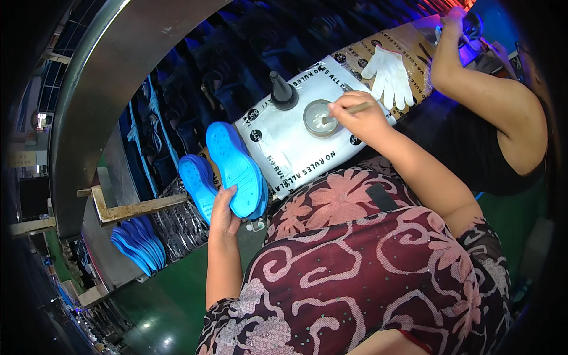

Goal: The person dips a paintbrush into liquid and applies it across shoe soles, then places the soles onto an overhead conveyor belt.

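My left hand (225, 214) grips bright blue shoe soles (234, 160) near the heel end, thumb on top. At least two are there, one on the left (198, 180) beside the upper one; how they overlap is partly hidden. My right hand (362, 117) is closed round the handle of a brush (358, 108), its tip down in a round clear cup (309, 125) with whitish stuff inside. The cup stands on a white printed plastic-covered surface (302, 151) before me. Just left of the cup, a black cone-shaped nozzle or bottle (283, 94) stands upright.
A white glove (389, 77) lies on brown printed cardboard (420, 65) at the far right. Another person's arm (473, 89) reaches in there. More blue soles (139, 244) stand stacked at the left, near a metal bracket (136, 207) and a large curved metal frame (89, 89).
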A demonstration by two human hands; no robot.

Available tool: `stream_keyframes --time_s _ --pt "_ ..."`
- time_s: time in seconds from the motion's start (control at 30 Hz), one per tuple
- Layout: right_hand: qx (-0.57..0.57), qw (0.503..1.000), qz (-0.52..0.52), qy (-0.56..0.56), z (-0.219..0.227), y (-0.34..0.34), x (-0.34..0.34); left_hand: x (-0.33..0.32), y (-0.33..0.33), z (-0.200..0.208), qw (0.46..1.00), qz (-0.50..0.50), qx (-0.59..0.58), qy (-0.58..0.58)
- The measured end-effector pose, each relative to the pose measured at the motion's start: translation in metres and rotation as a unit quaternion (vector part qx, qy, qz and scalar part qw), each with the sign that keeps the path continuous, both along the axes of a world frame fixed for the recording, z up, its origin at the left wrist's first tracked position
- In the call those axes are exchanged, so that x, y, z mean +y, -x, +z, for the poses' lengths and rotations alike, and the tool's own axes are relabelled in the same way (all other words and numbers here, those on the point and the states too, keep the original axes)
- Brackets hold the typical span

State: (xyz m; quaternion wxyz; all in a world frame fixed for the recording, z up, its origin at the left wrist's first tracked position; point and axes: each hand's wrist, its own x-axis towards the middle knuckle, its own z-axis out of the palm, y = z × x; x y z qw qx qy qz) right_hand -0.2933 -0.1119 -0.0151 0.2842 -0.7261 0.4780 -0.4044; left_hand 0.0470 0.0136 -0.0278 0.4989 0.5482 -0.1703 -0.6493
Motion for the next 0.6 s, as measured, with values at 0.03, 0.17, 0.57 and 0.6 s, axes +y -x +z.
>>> stream_keyframes --time_s 0.03,0.17,0.57,0.6 --pt "-0.001 1.000 -0.003 -0.002 -0.007 -0.003 -0.003 0.002 0.004 0.002 0.999 -0.013 0.040 -0.032" --pt "0.114 0.989 0.011 0.094 -0.017 -0.009 -0.008 0.005 0.000 -0.008 0.991 -0.051 0.108 -0.061" --pt "-0.212 0.962 -0.079 -0.156 0.017 0.000 0.004 -0.011 0.049 0.040 0.990 -0.046 -0.081 0.104" --pt "-0.248 0.946 -0.102 -0.183 0.018 0.004 0.005 -0.015 0.057 0.043 0.982 -0.044 -0.125 0.131"
